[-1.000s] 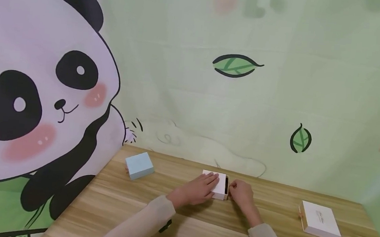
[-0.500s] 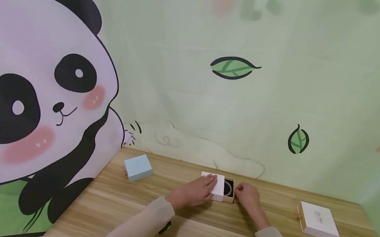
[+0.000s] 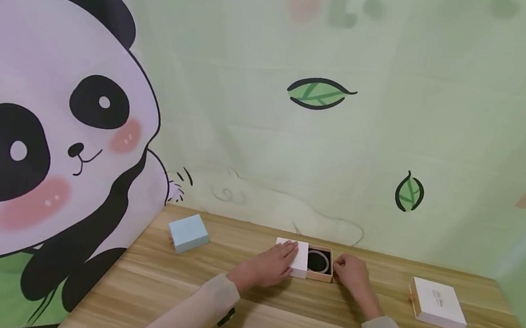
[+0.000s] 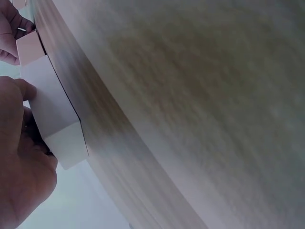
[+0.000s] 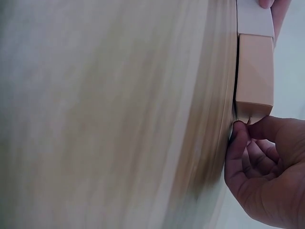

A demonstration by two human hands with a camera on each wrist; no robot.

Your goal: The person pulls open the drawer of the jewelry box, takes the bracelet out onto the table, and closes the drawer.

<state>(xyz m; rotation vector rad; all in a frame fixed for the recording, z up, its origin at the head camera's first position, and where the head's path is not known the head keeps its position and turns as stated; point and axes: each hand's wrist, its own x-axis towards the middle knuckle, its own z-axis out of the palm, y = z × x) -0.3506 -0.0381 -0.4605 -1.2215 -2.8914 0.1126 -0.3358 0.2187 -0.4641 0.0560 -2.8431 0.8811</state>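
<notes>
In the head view a white sliding box sleeve [image 3: 299, 265] lies on the table near the wall. My left hand [image 3: 266, 267] rests on it with straight fingers across the top, and its thumb touches the near side wall in the left wrist view. Out of the sleeve's right end stands a tan drawer [image 3: 320, 277], lined in black. A pale grey bangle [image 3: 327, 267] lies in the drawer, its left part hidden under the sleeve. At the drawer's right end, thumb and index finger of my right hand [image 5: 264, 157] pinch a small pull tab [image 5: 249, 121].
A light blue box [image 3: 189, 233] sits at the table's back left. To the right is a closed white box [image 3: 440, 303] with printed lettering and a small tab on its left side. Behind the wooden table [image 3: 276, 323] hangs a green backdrop [image 3: 247, 131] with a panda print.
My right hand has moved rightward, drawing the tan drawer out of the white sleeve and bringing the bangle into sight. My left hand stays on the sleeve.
</notes>
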